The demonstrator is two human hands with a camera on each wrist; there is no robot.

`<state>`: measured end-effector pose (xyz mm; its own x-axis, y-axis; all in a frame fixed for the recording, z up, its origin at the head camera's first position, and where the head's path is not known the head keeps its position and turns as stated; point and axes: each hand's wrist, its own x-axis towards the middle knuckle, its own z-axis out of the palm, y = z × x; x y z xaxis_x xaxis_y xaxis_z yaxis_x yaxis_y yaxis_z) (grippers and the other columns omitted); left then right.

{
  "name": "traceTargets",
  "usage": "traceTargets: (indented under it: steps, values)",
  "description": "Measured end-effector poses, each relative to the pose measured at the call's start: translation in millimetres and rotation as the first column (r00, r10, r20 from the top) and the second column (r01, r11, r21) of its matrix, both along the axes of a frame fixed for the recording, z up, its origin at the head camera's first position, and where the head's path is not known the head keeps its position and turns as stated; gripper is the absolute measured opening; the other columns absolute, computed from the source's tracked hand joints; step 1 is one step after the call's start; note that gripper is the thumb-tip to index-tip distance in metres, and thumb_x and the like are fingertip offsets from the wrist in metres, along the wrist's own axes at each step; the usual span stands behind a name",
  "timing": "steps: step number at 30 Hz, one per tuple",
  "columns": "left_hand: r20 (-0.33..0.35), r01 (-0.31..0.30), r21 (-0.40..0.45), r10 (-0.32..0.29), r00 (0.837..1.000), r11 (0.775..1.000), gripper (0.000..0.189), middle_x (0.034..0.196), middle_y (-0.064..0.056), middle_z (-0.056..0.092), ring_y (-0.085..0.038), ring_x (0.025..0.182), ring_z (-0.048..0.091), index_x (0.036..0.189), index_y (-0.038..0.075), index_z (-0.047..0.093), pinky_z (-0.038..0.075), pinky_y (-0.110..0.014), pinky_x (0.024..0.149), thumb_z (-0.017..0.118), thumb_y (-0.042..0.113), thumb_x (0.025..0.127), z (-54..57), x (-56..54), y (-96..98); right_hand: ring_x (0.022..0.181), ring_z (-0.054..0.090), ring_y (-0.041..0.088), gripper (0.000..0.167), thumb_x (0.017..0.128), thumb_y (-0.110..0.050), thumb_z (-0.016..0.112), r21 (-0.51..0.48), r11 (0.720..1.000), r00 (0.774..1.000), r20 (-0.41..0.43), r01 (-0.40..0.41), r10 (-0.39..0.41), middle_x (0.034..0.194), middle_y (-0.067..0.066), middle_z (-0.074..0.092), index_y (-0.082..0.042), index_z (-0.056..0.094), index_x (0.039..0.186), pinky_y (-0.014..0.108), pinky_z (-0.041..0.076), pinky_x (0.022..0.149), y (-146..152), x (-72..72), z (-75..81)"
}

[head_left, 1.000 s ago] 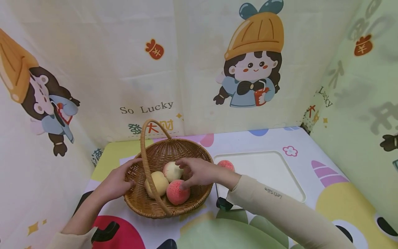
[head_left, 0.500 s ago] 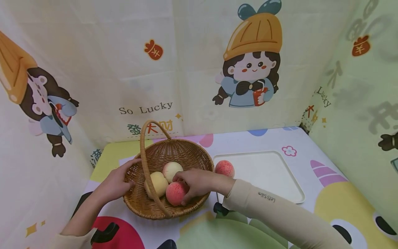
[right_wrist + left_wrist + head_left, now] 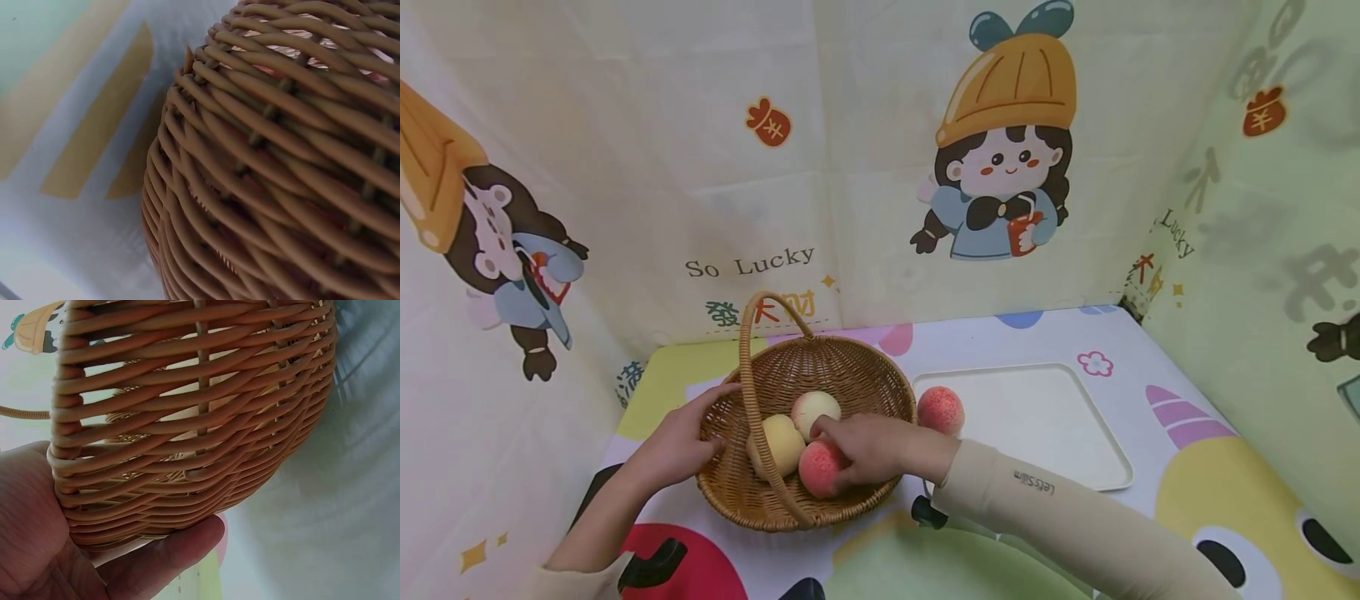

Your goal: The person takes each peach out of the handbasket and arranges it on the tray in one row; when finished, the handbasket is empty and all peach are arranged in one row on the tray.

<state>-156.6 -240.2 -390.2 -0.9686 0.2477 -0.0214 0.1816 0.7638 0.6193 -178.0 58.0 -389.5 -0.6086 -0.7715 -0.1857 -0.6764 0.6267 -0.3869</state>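
A brown wicker basket (image 3: 857, 375) with a tall arched handle stands on the table, holding three peaches. My left hand (image 3: 677, 442) grips its left rim, thumb inside the wall; in the left wrist view the fingers (image 3: 181, 553) lie along the outside of the weave. Inside the basket, my right hand (image 3: 872, 450) grips a red peach (image 3: 820, 469), thumb and fingers curled about it from the right. A yellow peach (image 3: 786, 446) sits beside it, partly behind the handle, and a pale peach (image 3: 815, 408) lies behind. The basket wall (image 3: 281, 162) hides this hand in the right wrist view.
Right of the basket lies a flat white tray (image 3: 1037, 425), with another red peach (image 3: 941, 410) at its left edge. My right forearm crosses over the tray's near corner. Patterned cloth walls (image 3: 865, 167) stand behind and at both sides of the table.
My right hand has come down from above the red peach and closed round it, its forearm drawing slightly nearer. The left hand stays at the basket's rim.
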Motion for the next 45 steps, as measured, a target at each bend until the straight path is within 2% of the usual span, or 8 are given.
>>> traceTargets:
  steps: [7,11,14,20,27,30,39,45]
  values:
    - [-0.004,-0.005,-0.005,0.005,1.0,1.0,0.074,0.15,-0.033,0.039,-0.053,0.123,0.051,0.151,0.005,0.04,0.056,-0.042,0.068,0.065,-0.007,0.082,-1.6,0.2,-2.4,0.104,0.06,0.011,0.064,0.085,-0.049,0.075,-0.149,0.987,0.997,-0.038,0.067,-0.073,0.11,-0.006,0.064,-0.021,0.051,0.137,0.032,0.048,0.091,5,-2.7,8.9]
    - [0.007,-0.017,-0.002,0.017,1.0,1.0,0.072,0.151,-0.032,0.038,-0.053,0.124,0.05,0.151,0.005,0.041,0.056,-0.043,0.071,0.064,-0.007,0.083,-3.2,1.2,-2.9,0.103,0.06,0.007,0.061,0.083,-0.044,0.076,-0.32,0.94,0.992,0.018,0.122,-0.123,0.115,-0.006,0.063,-0.019,0.053,0.133,0.03,0.049,0.089,11,-6.4,16.3]
    - [0.006,-0.016,0.006,0.016,1.0,1.0,0.072,0.152,-0.032,0.038,-0.054,0.125,0.049,0.151,0.006,0.041,0.056,-0.042,0.07,0.063,-0.007,0.083,-3.3,1.3,-2.8,0.099,0.063,0.008,0.055,0.083,-0.033,0.076,-0.476,0.85,0.971,0.181,0.225,-0.156,0.117,-0.005,0.063,-0.019,0.054,0.131,0.029,0.052,0.084,19,-8.8,22.3]
    - [0.012,-0.01,0.016,0.01,1.0,1.0,0.075,0.151,-0.034,0.037,-0.055,0.122,0.05,0.151,0.005,0.04,0.054,-0.038,0.064,0.064,-0.007,0.082,-1.5,1.0,-2.7,0.105,0.064,0.021,0.05,0.088,-0.016,0.066,-0.683,0.605,0.882,0.466,0.41,-0.072,0.124,0.01,0.062,-0.006,0.052,0.136,0.037,0.054,0.087,43,-15.7,32.6]
    - [0.017,-0.012,0.023,0.011,1.0,1.0,0.075,0.15,-0.034,0.039,-0.053,0.121,0.052,0.15,0.005,0.041,0.052,-0.036,0.063,0.064,-0.008,0.081,-1.5,0.6,-2.2,0.102,0.061,0.022,0.053,0.094,-0.021,0.055,-0.699,0.497,0.824,0.563,0.514,-0.06,0.122,0.014,0.059,0.001,0.046,0.142,0.036,0.053,0.089,86,-19.8,41.7]
    - [0.012,-0.008,0.022,0.007,1.0,1.0,0.074,0.149,-0.033,0.041,-0.052,0.121,0.052,0.149,0.006,0.042,0.052,-0.036,0.064,0.064,-0.009,0.08,-1.9,0.5,-2.1,0.101,0.062,0.021,0.052,0.095,-0.02,0.054,-0.694,0.468,0.811,0.578,0.546,-0.088,0.121,0.013,0.059,0.003,0.045,0.141,0.034,0.053,0.09,105,-20.4,41.4]
    - [0.02,-0.011,0.027,0.01,1.0,1.0,0.071,0.15,-0.033,0.04,-0.053,0.123,0.051,0.15,0.006,0.042,0.054,-0.037,0.067,0.06,-0.008,0.082,-3.1,-1.6,-3.8,0.104,0.062,0.024,0.049,0.098,-0.019,0.058,-0.664,0.453,0.802,0.523,0.596,-0.289,0.127,0.012,0.057,-0.004,0.045,0.142,0.036,0.054,0.087,164,-24.0,21.4]
    - [0.013,-0.003,0.025,0.003,1.0,1.0,0.073,0.149,-0.034,0.04,-0.054,0.123,0.05,0.149,0.005,0.042,0.055,-0.04,0.067,0.062,-0.01,0.081,-3.0,-0.6,-3.0,0.113,0.059,0.03,0.051,0.096,-0.023,0.066,-0.611,0.529,0.807,0.404,0.588,-0.431,0.135,0.016,0.056,-0.009,0.05,0.143,0.038,0.052,0.088,202,-27.8,-10.6]
